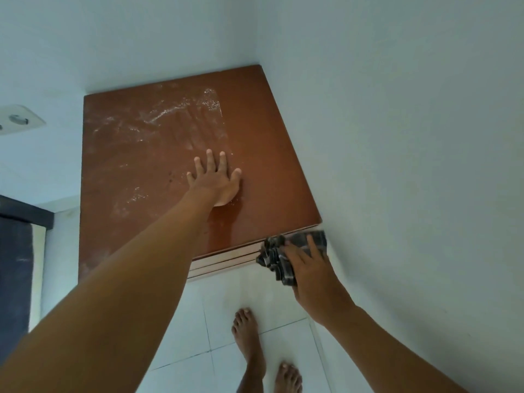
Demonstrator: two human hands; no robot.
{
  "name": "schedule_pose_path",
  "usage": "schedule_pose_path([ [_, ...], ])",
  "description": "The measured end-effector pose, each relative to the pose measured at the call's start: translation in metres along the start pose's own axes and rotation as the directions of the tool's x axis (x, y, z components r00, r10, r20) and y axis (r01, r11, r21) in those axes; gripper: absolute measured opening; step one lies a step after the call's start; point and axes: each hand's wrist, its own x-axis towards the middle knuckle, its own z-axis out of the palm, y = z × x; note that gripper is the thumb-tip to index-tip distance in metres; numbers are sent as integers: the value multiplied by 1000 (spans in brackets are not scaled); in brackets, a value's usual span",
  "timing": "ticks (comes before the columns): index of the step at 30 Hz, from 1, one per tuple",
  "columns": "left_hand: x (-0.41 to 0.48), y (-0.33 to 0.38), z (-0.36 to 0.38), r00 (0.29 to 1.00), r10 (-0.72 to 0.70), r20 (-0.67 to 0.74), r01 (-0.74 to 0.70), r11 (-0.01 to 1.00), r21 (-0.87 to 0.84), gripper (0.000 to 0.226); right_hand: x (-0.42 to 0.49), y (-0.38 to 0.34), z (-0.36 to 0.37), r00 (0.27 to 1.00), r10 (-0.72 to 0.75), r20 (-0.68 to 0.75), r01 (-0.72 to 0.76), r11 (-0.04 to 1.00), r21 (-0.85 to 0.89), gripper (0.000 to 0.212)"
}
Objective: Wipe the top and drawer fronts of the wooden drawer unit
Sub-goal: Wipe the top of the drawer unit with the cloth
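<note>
Bottom centre: two bare feet (249, 341) on white floor tiles (221, 307), close to the drawer unit (198, 222).

Lower right: right hand (312, 268), fingers wrapped over a bunched dark checked cloth (276, 258), holding it against the right end of the drawer fronts (224, 260), just under the top's lip. Probably starting on the fronts. The thumb is hidden.

Centre: left hand (217, 180) flat on the top (269, 165), fingers straight and spread, likely bracing the lean forward.

Upper left of the top: pale dusty smears (158, 114); the strip near the hand looks glossier, so the top seems only partly done.

The drawer fronts show only as thin stacked edges, so I cannot count the drawers, and the forearm covers their left part.

Left edge: a wall socket (19, 120) and some dark blue fabric (14, 265), both cut off.
</note>
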Motion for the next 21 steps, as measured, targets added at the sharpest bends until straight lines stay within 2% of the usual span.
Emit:
schedule_pose_path([
  [3,-4,-2,-8,1000,19,10,-19,1000,-17,77,-22,5,5,988,111,110,-142,929,342,44],
  [5,-9,-8,-14,999,34,12,-34,999,-22,75,-23,1,-2,984,157,83,-177,853,491,36],
  [10,-16,-30,-38,999,19,-42,-20,999,-37,72,34,-36,-57,990,100,-98,-21,797,604,31],
  [13,-9,-45,-60,999,-10,-52,6,998,-70,70,100,-62,-100,970,111,-216,38,808,588,33],
  [16,7,-58,-78,999,-26,-47,22,997,-79,69,178,-84,-140,963,104,-247,38,858,511,36],
  [19,29,-69,-86,999,-15,-38,12,998,-60,69,258,-99,-165,958,25,-284,81,932,354,40],
  [21,42,-76,-85,1000,-6,-24,5,999,-45,69,310,-104,-169,960,-43,-278,94,981,172,49],
])
